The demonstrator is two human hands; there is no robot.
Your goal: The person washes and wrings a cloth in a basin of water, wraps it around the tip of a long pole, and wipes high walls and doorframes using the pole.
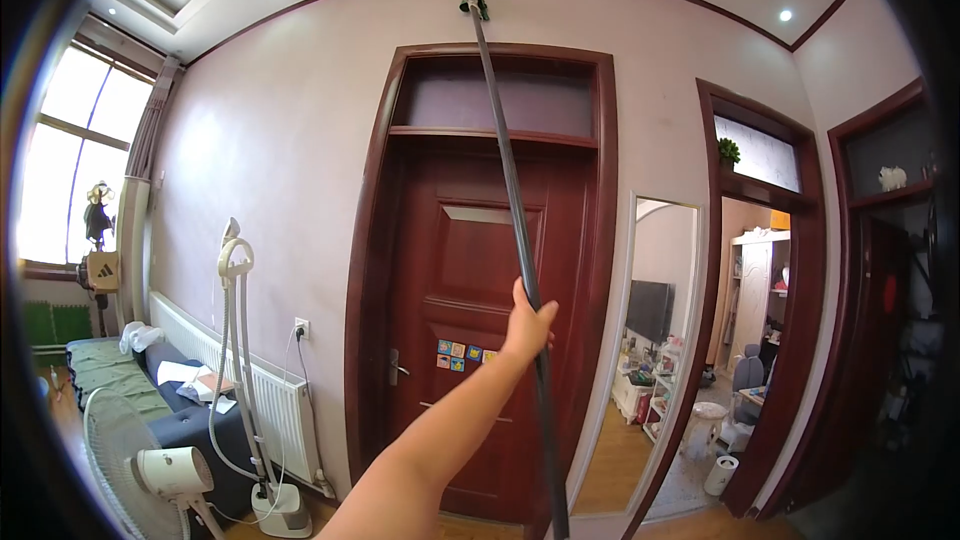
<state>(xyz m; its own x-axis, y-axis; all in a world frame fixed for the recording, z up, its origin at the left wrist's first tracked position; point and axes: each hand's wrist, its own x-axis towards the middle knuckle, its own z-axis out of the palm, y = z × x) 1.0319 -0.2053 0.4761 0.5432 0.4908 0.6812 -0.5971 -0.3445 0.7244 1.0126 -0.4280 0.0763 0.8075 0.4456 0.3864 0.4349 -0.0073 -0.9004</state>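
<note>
My left hand [530, 322] is closed around a long dark pole [511, 180], in front of the dark red door [485, 240]. The pole runs from the bottom edge of the view up past the door frame. At its upper end a green cloth or pad [474, 6] is against or close to the pale wall [300, 70] above the door, just under the ceiling trim. Small colourful stickers [458, 350] are on the door beside my forearm. My right hand is not in view.
At the left are a white fan [172, 470], a garment steamer [281, 510], a radiator [235, 370] and a sofa [110, 380] with papers. A tall mirror [640, 340] stands right of the door. Further right, an open doorway [712, 240] shows a stool [708, 418] and a bin [720, 476].
</note>
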